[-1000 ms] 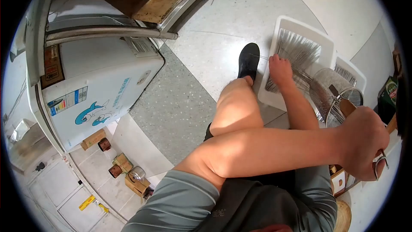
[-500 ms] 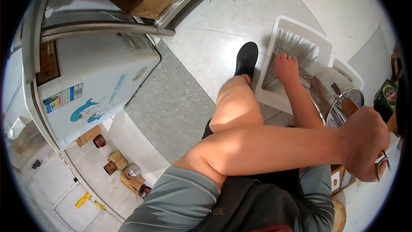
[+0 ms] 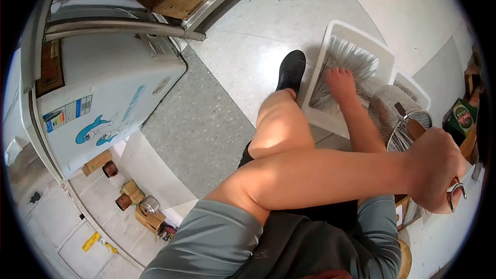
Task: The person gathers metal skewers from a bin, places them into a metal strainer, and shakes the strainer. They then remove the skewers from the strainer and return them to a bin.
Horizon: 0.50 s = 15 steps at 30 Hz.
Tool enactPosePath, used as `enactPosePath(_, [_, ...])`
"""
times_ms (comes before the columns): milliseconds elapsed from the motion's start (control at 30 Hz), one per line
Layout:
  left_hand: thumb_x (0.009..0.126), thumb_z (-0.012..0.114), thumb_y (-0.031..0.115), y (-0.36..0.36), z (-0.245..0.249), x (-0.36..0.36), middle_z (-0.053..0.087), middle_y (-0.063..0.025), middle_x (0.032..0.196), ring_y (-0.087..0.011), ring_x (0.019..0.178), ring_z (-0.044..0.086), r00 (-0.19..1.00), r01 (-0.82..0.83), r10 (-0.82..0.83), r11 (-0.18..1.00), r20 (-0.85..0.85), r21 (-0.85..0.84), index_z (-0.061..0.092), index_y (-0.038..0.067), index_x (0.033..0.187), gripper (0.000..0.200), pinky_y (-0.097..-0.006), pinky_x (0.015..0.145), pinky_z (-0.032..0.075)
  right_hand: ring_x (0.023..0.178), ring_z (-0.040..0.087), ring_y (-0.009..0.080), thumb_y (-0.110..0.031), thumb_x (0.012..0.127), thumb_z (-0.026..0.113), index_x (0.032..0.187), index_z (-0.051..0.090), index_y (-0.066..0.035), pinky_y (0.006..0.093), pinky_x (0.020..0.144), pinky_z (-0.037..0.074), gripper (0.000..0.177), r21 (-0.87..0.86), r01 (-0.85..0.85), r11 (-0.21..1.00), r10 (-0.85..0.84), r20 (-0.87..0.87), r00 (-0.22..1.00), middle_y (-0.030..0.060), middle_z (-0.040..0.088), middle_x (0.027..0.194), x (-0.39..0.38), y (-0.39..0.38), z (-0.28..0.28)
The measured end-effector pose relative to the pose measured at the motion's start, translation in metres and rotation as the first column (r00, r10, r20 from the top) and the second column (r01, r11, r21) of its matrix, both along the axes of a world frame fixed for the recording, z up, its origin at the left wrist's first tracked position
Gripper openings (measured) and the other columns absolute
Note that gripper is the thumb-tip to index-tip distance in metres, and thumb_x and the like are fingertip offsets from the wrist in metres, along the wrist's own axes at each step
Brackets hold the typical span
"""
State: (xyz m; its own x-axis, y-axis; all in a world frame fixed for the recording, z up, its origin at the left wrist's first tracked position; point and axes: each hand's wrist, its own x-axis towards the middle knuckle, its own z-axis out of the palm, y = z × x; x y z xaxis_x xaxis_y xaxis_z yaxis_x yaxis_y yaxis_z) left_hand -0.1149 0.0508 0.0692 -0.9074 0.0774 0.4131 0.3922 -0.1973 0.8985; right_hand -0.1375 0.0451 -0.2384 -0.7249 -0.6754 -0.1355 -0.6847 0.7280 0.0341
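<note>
My left hand [image 3: 434,168] reaches across to the right, close to the camera. Its fingers are curled round a metal tool with a looped handle [image 3: 456,195]; the rest of that tool is hidden. Farther down, my right hand [image 3: 341,83] is closed over a white plastic bin [image 3: 316,108], with a thin metal skewer [image 3: 312,65] sticking out leftward past the rim. Many thin metal skewers [image 3: 349,54] lie fanned in the bin. Right of it, partly behind my left hand, a wire mesh basket [image 3: 385,108] leans with skewers inside.
A second white container [image 3: 413,90] sits behind the mesh basket. A white appliance with dolphin pictures [image 3: 98,98] stands on the left, near a metal rail [image 3: 124,30]. My black shoe [image 3: 292,70] is beside the bin. A green package [image 3: 460,119] is at the far right.
The whole view has shifted slightly to the left. My right hand has moved little over the bin, and my left hand keeps its grip on the looped tool.
</note>
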Motion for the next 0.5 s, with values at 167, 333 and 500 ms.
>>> enactPosePath(167, [0.045,0.059,0.02,-0.001,0.0,-0.002,0.044,-0.0114,0.039,-0.0321,0.039,0.046,1.0,-0.018,0.019,0.999,-0.023,0.041,0.046,0.008,0.039,0.019,-0.0369,0.04,0.038,0.077,0.062,0.0248,-0.014,0.078,0.053,0.086,0.056,-0.008,0.0391,0.068,0.048,0.011,-0.077,0.039,0.996,-0.04,-0.014,0.999,0.0076,0.059,0.082,-0.004,-0.021,0.006])
enactPosePath(333, [0.042,0.059,0.021,0.002,-0.001,0.001,0.042,-0.0089,0.042,-0.032,0.042,0.046,0.999,-0.019,0.021,0.997,-0.03,0.07,0.041,0.009,0.039,0.022,-0.0383,0.039,0.036,0.076,0.063,0.0251,-0.013,0.079,0.052,0.086,0.056,-0.007,0.0401,0.064,0.05,0.01,-0.105,0.115,0.988,-0.112,0.034,0.993,0.0082,0.059,0.082,-0.007,-0.025,0.012])
enactPosePath(500, [0.042,0.06,0.021,0.008,-0.002,0.001,0.041,-0.009,0.042,-0.032,0.041,0.045,0.999,-0.043,0.045,0.997,-0.031,0.057,0.041,0.009,0.04,0.023,-0.0381,0.04,0.036,0.07,0.064,0.0252,-0.012,0.079,0.051,0.085,0.055,-0.007,0.0389,0.058,0.051,0.009,-0.074,0.163,0.984,-0.159,0.059,0.986,0.0086,0.06,0.08,-0.008,-0.02,-0.007])
